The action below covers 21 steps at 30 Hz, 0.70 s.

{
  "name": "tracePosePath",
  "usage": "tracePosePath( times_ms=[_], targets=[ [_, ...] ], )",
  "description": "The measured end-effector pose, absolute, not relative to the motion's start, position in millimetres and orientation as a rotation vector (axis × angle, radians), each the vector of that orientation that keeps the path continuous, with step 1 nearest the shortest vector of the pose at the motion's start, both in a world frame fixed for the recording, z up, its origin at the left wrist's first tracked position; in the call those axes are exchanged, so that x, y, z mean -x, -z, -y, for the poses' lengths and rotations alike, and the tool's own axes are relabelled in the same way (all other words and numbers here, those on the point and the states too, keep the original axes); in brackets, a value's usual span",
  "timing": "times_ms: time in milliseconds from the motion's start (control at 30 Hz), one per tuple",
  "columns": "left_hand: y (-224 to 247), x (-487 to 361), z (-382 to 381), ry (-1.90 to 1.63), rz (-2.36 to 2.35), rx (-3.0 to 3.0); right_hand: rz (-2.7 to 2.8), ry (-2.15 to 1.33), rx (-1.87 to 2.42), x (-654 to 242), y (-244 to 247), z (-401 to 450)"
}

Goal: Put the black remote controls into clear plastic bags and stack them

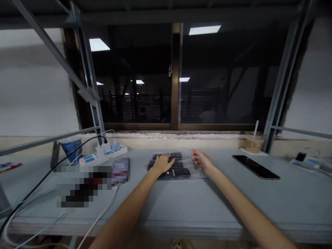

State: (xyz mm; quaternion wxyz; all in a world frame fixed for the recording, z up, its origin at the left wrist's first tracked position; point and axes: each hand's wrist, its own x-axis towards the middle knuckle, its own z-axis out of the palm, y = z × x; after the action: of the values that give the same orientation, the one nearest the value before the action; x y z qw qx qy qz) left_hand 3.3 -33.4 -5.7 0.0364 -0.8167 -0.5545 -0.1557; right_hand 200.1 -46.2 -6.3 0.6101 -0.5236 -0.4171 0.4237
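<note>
Several black remote controls (181, 172) lie side by side on the grey table, with clear plastic film (198, 172) about them and spreading to their right. Across the remotes rests my left hand (163, 164), fingers apart and lying on top of them. It presses from above, and its fingertips are partly hidden against the dark remotes. My right hand (203, 162) is just right of the remotes, over the plastic's right side. Its fingers are apart and slightly curled, with nothing visible in them. Whether it touches the plastic I cannot tell.
A black phone (255, 166) lies on the right, with a drink cup (254, 142) behind it. To the left are a power strip (103, 155) with plugs and cables, a blue cup (71, 149) and another phone (120, 171). Metal shelf posts (280, 79) frame a dark window.
</note>
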Motion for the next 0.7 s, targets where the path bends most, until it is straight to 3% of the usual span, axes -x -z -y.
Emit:
tracePosePath(
  times_ms=[233, 400, 700],
  targets=[
    [-5, -16, 53, 0.111, 2.054, 2.461, 1.177, -0.586, 1.29, -204, 12, 35],
    [-8, -18, 56, -0.002, 2.136, 2.43, 1.624, -0.153, 1.305, -198, 15, 43],
    [-11, -11, 50, 0.032, 2.205, 2.461, 1.944, -0.431, 1.256, -196, 29, 49]
  ],
)
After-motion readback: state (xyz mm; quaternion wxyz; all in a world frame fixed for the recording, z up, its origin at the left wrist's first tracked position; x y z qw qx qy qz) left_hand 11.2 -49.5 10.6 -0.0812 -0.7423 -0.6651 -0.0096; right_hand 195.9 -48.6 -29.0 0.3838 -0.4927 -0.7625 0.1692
